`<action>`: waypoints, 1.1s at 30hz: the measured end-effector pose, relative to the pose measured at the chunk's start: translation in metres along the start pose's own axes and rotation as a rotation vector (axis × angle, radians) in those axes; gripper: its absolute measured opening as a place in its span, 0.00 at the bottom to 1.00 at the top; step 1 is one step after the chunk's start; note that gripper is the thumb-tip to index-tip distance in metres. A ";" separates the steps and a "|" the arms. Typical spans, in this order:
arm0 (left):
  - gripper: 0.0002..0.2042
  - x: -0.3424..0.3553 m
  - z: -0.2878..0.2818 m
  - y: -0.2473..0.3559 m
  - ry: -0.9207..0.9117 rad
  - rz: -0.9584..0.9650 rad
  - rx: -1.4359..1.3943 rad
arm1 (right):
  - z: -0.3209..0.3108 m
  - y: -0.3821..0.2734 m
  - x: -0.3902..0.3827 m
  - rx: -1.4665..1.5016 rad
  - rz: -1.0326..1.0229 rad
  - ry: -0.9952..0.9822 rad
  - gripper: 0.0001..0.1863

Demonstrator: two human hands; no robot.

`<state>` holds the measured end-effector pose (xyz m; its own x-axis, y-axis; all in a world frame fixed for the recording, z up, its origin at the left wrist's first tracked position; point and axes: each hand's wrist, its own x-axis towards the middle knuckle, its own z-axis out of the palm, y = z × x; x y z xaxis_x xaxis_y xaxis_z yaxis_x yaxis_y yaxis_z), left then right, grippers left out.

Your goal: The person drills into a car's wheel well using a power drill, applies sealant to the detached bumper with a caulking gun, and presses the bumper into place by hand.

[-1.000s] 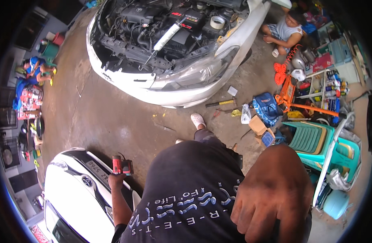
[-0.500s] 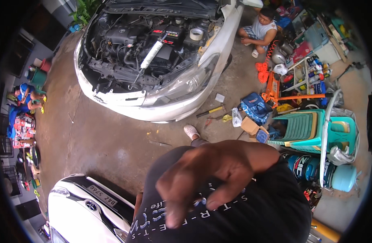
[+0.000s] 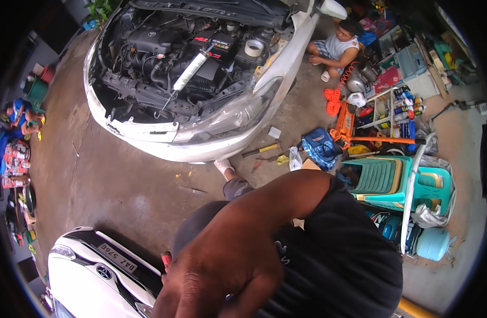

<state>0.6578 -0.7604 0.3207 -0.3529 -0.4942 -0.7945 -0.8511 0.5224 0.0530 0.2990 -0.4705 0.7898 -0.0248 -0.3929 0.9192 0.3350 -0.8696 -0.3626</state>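
Note:
My right hand (image 3: 211,278) crosses my dark shirt in the lower middle of the head view, large and close to the camera, its fingers loosely bent and apart, their tips cut off or hidden. A red power tool (image 3: 166,261) peeks out behind it on the left; my left hand is hidden there, so its grip cannot be seen. Just left of these is the white bonnet of a second car (image 3: 76,275). Ahead of me stands a white car (image 3: 211,143) with its bonnet up, a white caulking tube (image 3: 190,71) and a tape roll (image 3: 254,47) on its engine bay.
A person (image 3: 339,50) squats beside the car at right, another (image 3: 23,116) sits at far left. An orange floor jack (image 3: 345,124), blue bag (image 3: 320,148), hammer (image 3: 259,150), stacked teal chairs (image 3: 384,180) and water jug (image 3: 433,244) crowd the right side.
My right hand has swung left and down across my body, covering the left hand and most of the power tool. My foot has moved forward to the car's bumper; the view has shifted.

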 end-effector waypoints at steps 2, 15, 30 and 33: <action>0.35 -0.001 -0.007 0.011 -0.001 -0.026 -0.014 | -0.042 -0.011 -0.034 -0.041 0.210 0.031 0.25; 0.37 0.003 -0.098 0.089 0.033 -0.191 -0.041 | -0.448 -0.248 -0.403 -1.768 1.964 1.338 0.38; 0.28 -0.025 -0.213 0.263 0.197 0.179 0.129 | -0.391 -0.189 -0.454 -1.599 1.524 1.318 0.28; 0.26 -0.037 -0.240 0.286 0.234 0.261 0.182 | -0.313 -0.116 -0.448 -1.422 1.576 1.160 0.26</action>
<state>0.3338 -0.7590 0.5102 -0.6454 -0.4625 -0.6080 -0.6456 0.7557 0.1105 -0.0231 -0.2871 0.3720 -0.9473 -0.1842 -0.2622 0.0551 0.7124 -0.6996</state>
